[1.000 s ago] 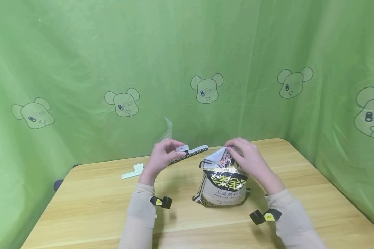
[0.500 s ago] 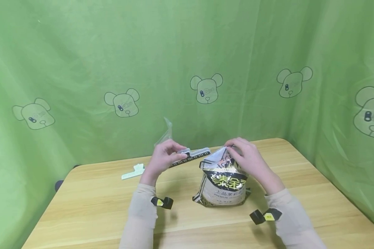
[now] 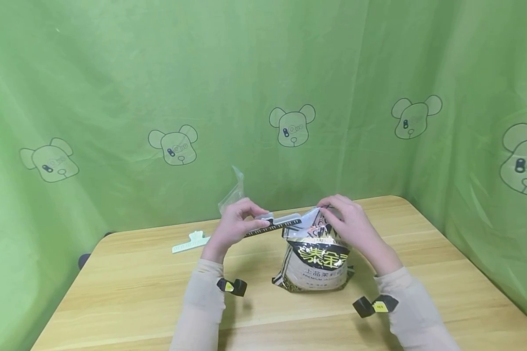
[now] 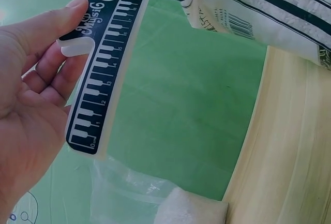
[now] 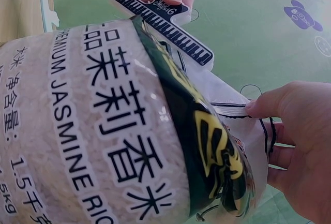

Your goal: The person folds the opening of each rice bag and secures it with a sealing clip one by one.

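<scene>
My left hand (image 3: 237, 222) pinches the handle of a black-and-white sealing clip (image 4: 106, 63) with a piano-key pattern and a small ruler scale. The clip's far end overlaps the folded left corner of a rice bag (image 3: 318, 275) in the head view. Whether its jaws are around the corner I cannot tell. In the right wrist view, the clip lies along the bag's folded top edge. My right hand (image 3: 349, 219) pinches that top edge at its other side, thumb on the fold. Jasmine rice fills the bag, which stands upright on the table.
A pale mint sealing clip (image 3: 186, 245) lies on the wooden table (image 3: 127, 292), left of my left hand. Behind that hand stands a clear plastic bag (image 3: 233, 192); the left wrist view shows something white in its bottom. A green curtain (image 3: 228, 73) closes off the back and sides.
My left hand has moved right and slightly down with the piano-key clip, bringing its end over the bag's folded corner. My right hand and the rice bag stay nearly still.
</scene>
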{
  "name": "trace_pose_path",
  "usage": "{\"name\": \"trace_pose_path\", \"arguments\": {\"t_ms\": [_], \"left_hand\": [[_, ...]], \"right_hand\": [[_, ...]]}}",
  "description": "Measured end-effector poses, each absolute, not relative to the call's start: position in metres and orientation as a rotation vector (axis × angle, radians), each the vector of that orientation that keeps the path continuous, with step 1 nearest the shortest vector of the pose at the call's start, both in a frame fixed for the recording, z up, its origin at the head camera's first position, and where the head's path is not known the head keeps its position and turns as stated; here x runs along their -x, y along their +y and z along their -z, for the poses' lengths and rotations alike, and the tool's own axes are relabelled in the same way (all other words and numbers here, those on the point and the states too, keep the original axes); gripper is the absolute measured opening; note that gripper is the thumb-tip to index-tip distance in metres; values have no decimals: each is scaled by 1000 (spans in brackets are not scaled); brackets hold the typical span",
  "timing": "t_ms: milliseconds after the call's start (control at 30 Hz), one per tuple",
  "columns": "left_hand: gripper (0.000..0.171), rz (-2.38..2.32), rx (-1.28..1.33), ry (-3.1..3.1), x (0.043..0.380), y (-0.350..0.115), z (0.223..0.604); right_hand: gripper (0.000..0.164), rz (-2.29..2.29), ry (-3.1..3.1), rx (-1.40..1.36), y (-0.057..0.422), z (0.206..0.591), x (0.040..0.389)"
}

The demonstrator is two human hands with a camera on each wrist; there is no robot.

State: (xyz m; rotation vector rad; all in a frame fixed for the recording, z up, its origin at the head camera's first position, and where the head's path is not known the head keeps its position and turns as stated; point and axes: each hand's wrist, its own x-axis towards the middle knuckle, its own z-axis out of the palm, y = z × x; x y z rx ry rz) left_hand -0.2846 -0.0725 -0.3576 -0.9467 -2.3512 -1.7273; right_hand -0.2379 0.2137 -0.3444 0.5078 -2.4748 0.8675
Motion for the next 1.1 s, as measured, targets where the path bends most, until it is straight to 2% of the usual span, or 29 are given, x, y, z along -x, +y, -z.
{"name": "trace_pose_path", "arguments": {"t_ms": [400, 1100], "left_hand": [[22, 1662, 956, -2336, 286, -62, 363], [24, 1874, 901, -2248, 285, -40, 376]], "right_hand": [[16, -867, -2488, -506, 213, 345, 238], [16, -857, -2487, -503, 212, 346, 239]]}}
